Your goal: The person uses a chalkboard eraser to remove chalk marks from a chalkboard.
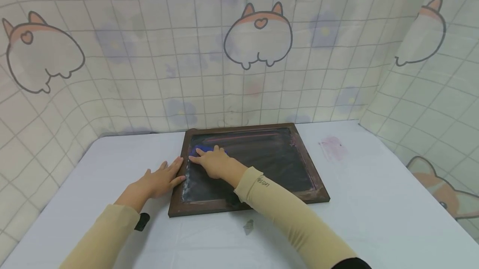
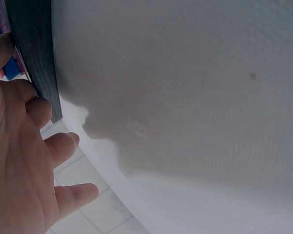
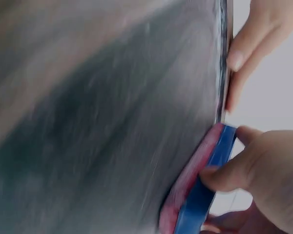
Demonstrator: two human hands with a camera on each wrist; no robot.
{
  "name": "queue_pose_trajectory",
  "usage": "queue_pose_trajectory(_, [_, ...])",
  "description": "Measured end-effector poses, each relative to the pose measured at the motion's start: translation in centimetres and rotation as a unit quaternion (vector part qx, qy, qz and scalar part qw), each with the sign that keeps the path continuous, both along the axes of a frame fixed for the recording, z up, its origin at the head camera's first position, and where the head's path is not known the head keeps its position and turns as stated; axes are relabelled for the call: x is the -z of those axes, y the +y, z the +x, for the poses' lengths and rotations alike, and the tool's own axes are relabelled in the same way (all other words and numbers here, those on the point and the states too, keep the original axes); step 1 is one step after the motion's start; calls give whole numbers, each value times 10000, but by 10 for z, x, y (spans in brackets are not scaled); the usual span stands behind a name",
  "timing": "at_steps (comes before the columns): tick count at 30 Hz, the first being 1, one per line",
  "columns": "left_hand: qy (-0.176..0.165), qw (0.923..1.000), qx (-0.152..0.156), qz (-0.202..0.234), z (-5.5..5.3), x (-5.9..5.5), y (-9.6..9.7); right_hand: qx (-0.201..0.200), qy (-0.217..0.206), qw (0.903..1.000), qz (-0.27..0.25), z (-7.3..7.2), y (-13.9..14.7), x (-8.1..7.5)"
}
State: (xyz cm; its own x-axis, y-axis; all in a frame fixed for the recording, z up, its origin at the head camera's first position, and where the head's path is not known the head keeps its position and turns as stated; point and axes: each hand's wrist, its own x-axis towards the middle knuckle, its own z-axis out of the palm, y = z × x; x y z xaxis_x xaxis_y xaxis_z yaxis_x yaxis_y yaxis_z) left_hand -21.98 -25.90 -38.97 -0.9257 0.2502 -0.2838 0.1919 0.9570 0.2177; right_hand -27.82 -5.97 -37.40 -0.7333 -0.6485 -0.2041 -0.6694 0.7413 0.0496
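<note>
A framed blackboard [image 1: 247,165] with a brown wooden frame lies on the white table, smeared with chalk dust along its left side. My right hand [image 1: 214,162] grips a blue chalkboard eraser [image 3: 200,195] near the board's upper left corner. In the right wrist view the eraser's pink, dusty felt [image 3: 191,178] lies against the black surface, with thumb and fingers around its blue back. My left hand [image 1: 160,179] rests at the left edge of the frame, fingers spread and fingertips touching the wood. From the left wrist view, its fingers [image 2: 63,146] look extended beside the frame's side [image 2: 36,53].
The white table [image 1: 374,186] bears a pink chalk smudge [image 1: 333,148] right of the board and a small grey mark [image 1: 248,227] in front of it. A checked curtain [image 1: 258,90] with cartoon dogs stands behind and along both sides.
</note>
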Motion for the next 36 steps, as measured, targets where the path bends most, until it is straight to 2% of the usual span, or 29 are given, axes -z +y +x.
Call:
queue_pose_trajectory(6, [40, 10000, 19, -22, -2, 3, 1, 290, -293, 9982, -428, -14, 32, 0])
queue_pose_trajectory(12, [13, 10000, 75, 45, -1, 4, 1, 722, -678, 9899, -1016, -29, 92, -3])
queue_pose_trajectory(18, [-28, 9999, 81, 107, 0, 1, 0, 913, -526, 9887, -1065, -43, 157, -5])
queue_pose_trajectory(22, [-80, 9999, 18, 142, 0, 0, -1, 1168, -360, 9878, -967, -51, 187, -5])
queue_pose_trajectory(25, [-107, 9998, -16, 139, 0, 1, -2, 1250, -302, 9870, -967, -54, 196, -4])
queue_pose_trajectory(30, [-139, 9998, -54, 149, 0, 2, -1, 1270, -250, 9869, -963, -50, 193, -1])
queue_pose_trajectory(33, [-150, 9997, -61, 182, 0, 1, 0, 1102, -259, 9883, -1023, -44, 187, -1])
queue_pose_trajectory(36, [-149, 9996, -64, 210, 1, 0, 0, 734, -394, 9902, -1123, -31, 176, -4])
